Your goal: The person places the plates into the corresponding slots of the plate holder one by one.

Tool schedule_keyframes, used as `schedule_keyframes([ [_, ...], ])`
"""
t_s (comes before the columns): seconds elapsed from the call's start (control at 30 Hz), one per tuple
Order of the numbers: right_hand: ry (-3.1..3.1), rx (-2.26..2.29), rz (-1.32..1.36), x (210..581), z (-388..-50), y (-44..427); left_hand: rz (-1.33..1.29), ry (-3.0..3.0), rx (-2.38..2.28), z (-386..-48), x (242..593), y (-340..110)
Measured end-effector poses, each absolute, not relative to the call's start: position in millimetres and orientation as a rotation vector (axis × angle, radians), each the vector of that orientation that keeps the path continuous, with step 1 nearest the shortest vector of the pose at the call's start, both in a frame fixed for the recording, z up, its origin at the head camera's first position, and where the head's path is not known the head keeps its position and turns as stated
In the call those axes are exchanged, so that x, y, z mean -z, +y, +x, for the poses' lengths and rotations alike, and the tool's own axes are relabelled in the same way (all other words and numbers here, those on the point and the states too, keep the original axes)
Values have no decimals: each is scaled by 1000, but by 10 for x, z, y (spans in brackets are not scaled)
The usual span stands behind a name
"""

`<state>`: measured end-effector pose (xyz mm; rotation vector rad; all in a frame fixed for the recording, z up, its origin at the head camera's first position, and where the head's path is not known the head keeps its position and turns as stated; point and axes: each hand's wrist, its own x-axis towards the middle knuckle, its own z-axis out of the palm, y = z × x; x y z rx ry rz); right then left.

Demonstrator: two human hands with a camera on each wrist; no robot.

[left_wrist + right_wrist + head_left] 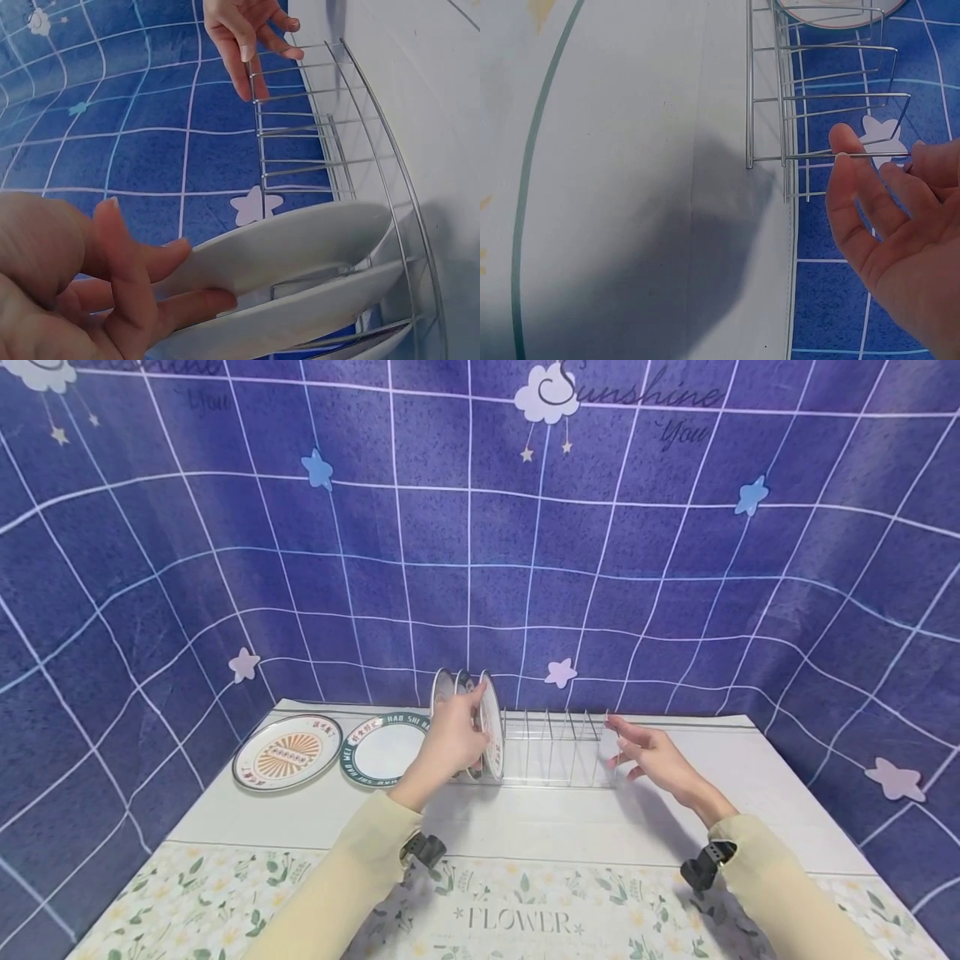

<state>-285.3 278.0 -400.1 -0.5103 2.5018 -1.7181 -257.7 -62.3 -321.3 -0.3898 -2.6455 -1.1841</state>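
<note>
A wire dish rack (555,787) stands at the back of the table, with three plates upright in its left part. My left hand (448,737) grips the upper edge of the rightmost plate (492,731). In the left wrist view its fingers reach between that plate (300,244) and the neighbouring plate (315,307). At the rack's right end, my right hand (654,762) holds the end wire between thumb and fingers. The right wrist view shows this hand (900,217) pinching the tip of the end wire loop, other fingers loosely bent.
Left of the rack, two plates lie flat: one with an orange sunburst (288,753), the other with a green lettered rim (386,750). A floral cloth (517,893) covers the table front. Blue gridded fabric (480,527) hangs behind and at both sides.
</note>
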Motion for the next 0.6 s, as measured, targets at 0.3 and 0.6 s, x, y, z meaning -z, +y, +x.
schedule_keyframes([
  [0.3, 2509, 1713, -509, 3993, -2849, 2776, -399, -2670, 988, -2544, 3211, -603],
  [0.6, 2506, 1709, -509, 4001, -2851, 2775, -387, -2674, 985, -2512, 3214, -607],
])
